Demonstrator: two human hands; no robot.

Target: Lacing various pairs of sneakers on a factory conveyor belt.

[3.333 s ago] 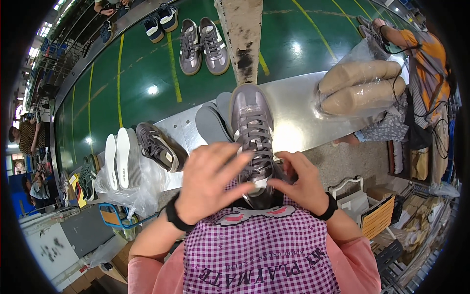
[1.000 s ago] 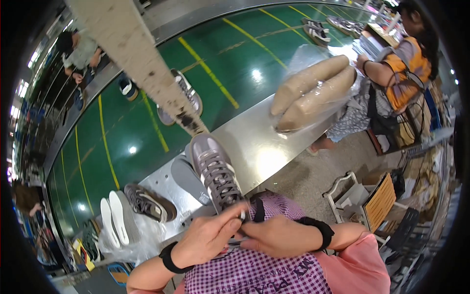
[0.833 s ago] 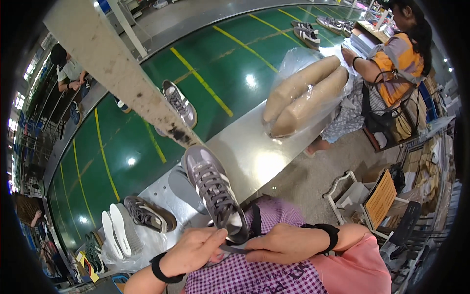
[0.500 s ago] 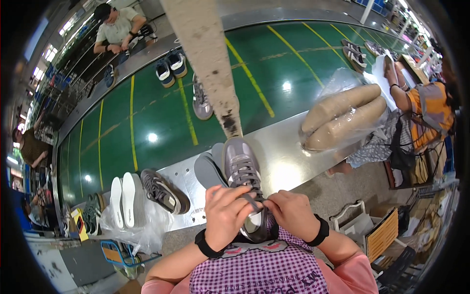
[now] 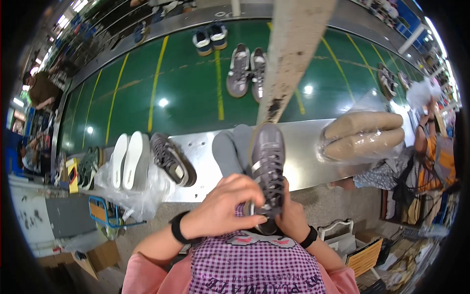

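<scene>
You are holding a grey sneaker between both hands, just in front of your chest, its toe pointing away from you over the edge of the steel table. Your left hand is curling over the near part of the shoe with the fingers bent down onto the laces and heel end — a narrow grip, closed on the sneaker. Your right hand is pressing against the shoe's other side from below and behind, its fingers mostly hidden by the shoe, so it is gripping the same sneaker. Just beyond your grip, touching the shoe's left flank, a grey insole-shaped piece is lying on the table. Further to the left of your grip a second dark sneaker is resting on its side, and past it two white soles are sitting on clear plastic. Well off to the right of the grip, two tan shoe lasts are lying wrapped in a plastic bag. Beyond the table, pairs of shoes are riding on the green conveyor belt.
</scene>
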